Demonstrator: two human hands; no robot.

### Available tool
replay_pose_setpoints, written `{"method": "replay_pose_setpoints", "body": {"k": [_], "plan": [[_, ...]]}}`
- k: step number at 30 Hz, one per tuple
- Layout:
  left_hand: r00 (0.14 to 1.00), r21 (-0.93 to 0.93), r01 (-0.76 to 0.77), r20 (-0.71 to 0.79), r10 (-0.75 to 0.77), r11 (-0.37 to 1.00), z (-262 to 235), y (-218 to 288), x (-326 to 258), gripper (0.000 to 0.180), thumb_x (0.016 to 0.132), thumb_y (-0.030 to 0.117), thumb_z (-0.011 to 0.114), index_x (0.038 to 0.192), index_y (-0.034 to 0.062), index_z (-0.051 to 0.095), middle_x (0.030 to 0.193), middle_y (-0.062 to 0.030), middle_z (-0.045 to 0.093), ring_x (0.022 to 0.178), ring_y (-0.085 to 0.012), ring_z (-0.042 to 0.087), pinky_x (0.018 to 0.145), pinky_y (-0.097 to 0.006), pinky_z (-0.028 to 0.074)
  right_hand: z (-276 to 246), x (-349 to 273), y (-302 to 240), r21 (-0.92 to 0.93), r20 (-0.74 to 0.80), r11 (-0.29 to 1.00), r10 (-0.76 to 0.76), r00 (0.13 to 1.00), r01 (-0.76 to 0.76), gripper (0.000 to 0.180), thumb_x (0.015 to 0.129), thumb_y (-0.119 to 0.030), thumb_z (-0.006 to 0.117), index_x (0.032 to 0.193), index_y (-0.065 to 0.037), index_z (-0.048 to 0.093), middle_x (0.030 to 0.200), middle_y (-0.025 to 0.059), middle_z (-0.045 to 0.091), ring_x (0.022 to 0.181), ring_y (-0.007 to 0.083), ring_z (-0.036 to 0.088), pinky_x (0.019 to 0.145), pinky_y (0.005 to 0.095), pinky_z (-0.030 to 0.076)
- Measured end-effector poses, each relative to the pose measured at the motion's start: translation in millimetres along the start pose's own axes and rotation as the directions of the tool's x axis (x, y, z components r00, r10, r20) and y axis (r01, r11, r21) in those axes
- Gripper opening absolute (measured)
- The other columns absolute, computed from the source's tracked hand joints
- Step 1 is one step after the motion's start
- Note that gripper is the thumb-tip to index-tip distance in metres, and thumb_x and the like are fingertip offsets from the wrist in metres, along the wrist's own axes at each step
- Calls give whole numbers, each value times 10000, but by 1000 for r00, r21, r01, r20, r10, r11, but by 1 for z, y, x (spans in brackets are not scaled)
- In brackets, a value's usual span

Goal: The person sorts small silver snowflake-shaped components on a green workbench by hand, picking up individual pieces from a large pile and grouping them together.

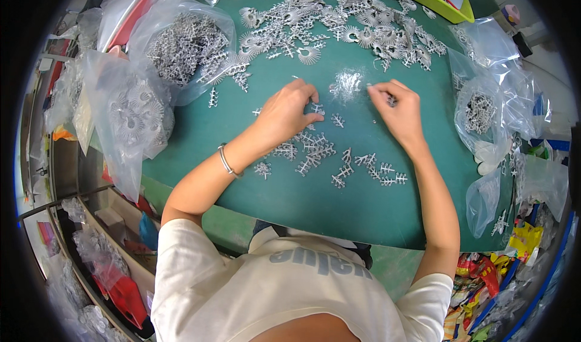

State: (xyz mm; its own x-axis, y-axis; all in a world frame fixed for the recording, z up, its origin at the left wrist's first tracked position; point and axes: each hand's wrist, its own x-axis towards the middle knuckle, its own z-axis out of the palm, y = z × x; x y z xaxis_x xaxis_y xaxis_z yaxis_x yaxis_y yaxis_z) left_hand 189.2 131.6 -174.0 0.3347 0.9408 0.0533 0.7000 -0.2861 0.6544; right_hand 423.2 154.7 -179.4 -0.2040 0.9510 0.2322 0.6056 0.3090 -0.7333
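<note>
My left hand (pixel 285 113) is over the middle of the green table, thumb and fingers curled around a small grey branch-shaped piece (pixel 316 108). Thumb and forefinger of my right hand (pixel 400 107) are pinched together beside a pile of tiny white bits (pixel 348 85). A tiny white speck shows at those fingertips, and a grey piece (pixel 391 100) shows among the curled fingers. One loose branch-shaped piece (pixel 338 120) lies between my hands. Nearer to me is a cluster of branched pieces (pixel 315 151), with a few more (pixel 381 171) to its right.
Grey fan-shaped and branched pieces (pixel 339 24) are heaped at the far side, near a yellow-green tray (pixel 445 8). Clear bags of pieces stand at the left (pixel 187 51) and right (pixel 481 112). Another bag (pixel 130 115) holds fan-shaped pieces. Shelving (pixel 91 221) adjoins the table's left.
</note>
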Motion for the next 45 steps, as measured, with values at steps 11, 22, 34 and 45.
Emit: {"method": "replay_pose_setpoints", "body": {"k": [11,22,34,45], "plan": [[891,-866,450,421,-170,217,-16,-11,15,345,805,-7,535,1144,-6,473,872,-51,527,718,-98,488,574,-229,413,-3,-3,-6,801,416,325,302,858,-503,54,858,-113,586,855,-59,583,618,24,537,461,88,440,376,207,306],[905,-924,331,369,-211,-194,-22,-27,-2,216,868,93,496,1054,-3,550,782,-40,535,728,-142,525,632,-260,448,47,24,-19,-231,183,950,-171,968,212,154,768,-151,659,906,-82,653,789,111,646,685,311,609,597,388,482],[905,-947,318,291,-311,39,-28,-29,-22,230,887,122,538,1094,21,535,795,-5,543,675,-72,488,576,-205,403,12,20,-30,551,780,129,272,563,-825,109,860,-129,591,878,-24,568,589,-5,495,419,67,415,334,194,278],[910,-944,322,290,-296,67,-26,-33,-22,209,885,87,516,1076,2,532,776,0,525,655,-63,457,545,-203,362,17,227,-29,924,340,59,323,883,-377,172,868,-173,585,991,-71,521,639,-8,470,477,69,398,344,194,236]]}}
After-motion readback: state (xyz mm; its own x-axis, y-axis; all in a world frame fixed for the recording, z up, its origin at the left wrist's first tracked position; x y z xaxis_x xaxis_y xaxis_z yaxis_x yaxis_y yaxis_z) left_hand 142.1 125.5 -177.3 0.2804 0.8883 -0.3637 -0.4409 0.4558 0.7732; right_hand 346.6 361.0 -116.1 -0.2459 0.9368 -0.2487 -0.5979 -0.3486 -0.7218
